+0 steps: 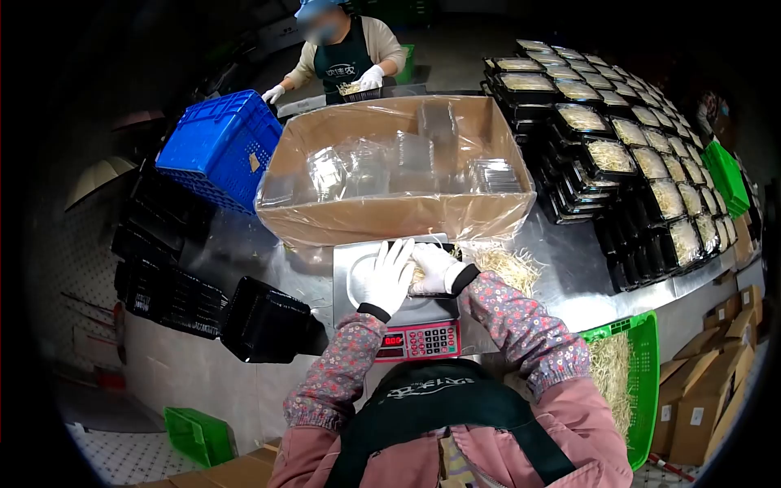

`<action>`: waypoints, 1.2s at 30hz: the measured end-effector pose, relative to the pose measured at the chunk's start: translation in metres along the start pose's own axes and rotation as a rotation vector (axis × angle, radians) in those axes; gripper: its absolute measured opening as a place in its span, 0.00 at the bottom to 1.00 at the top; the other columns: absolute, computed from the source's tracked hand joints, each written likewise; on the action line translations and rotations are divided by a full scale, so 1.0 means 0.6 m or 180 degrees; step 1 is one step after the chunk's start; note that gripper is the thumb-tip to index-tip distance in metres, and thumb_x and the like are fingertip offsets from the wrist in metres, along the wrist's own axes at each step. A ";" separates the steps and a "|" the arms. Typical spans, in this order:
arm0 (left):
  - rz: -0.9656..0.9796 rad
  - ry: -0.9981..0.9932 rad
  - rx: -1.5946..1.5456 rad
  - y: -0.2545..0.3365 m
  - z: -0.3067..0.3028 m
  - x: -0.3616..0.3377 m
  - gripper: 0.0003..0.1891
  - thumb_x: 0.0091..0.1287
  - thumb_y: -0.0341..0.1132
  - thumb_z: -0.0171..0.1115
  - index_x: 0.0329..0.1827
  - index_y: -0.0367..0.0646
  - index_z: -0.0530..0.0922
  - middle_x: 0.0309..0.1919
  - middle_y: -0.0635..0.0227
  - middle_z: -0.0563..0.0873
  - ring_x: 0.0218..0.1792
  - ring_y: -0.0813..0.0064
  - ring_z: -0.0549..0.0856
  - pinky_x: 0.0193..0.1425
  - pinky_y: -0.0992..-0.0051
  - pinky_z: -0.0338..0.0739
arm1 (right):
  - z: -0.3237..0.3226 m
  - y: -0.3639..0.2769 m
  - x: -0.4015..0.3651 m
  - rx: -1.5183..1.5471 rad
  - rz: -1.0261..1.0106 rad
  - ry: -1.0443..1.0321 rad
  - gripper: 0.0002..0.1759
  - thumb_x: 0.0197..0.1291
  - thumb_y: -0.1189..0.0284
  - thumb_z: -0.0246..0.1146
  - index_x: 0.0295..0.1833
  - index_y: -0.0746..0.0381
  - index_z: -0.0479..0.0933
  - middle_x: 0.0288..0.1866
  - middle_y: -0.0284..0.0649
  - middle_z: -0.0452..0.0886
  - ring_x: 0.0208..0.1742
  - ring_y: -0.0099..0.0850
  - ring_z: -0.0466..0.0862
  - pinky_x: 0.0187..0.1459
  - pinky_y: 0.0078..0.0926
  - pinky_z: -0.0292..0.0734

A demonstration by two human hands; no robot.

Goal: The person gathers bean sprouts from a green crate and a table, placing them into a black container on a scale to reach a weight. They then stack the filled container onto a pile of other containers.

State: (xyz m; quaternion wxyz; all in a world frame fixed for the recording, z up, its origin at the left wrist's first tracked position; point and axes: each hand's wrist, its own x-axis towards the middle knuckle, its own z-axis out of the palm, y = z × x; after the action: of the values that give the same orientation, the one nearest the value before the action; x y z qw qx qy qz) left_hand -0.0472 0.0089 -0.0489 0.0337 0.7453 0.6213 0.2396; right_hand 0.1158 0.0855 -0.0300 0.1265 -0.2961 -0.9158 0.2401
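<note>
In white gloves, both hands are over a scale [351, 272] with a red keypad panel [423, 340]. My left hand [389, 278] lies with its fingers stretched out, beside a black tray that is mostly hidden under the hands. My right hand [437, 268] curves over bean sprouts in that tray; its fingertips are partly hidden, touching or near the left fingers. A loose heap of bean sprouts [508, 270] lies on the metal table right of the scale.
Ahead stands a cardboard box [390, 218] of clear plastic lids. Stacked packed trays [610, 154] fill the right. Empty black trays [264, 319] and a blue crate [213, 150] are left. A green crate [645, 390] holds sprouts. A co-worker [346, 57] handles a tray opposite.
</note>
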 end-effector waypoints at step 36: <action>-0.0724 0.0068 -0.1155 -0.083 -0.133 -0.094 0.37 0.69 0.44 0.62 0.75 0.32 0.61 0.73 0.42 0.64 0.76 0.53 0.63 0.78 0.63 0.57 | -0.118 0.194 -0.250 -0.0256 0.1372 0.0255 0.41 0.49 0.57 0.75 0.68 0.61 0.73 0.64 0.50 0.78 0.66 0.45 0.77 0.67 0.38 0.71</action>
State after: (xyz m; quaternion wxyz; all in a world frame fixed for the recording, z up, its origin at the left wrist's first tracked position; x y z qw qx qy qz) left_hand -0.1305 -0.0530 -0.0136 0.1876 0.6494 0.6484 0.3501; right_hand 0.3174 0.1033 -0.0428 0.0966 -0.4991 -0.8344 0.2129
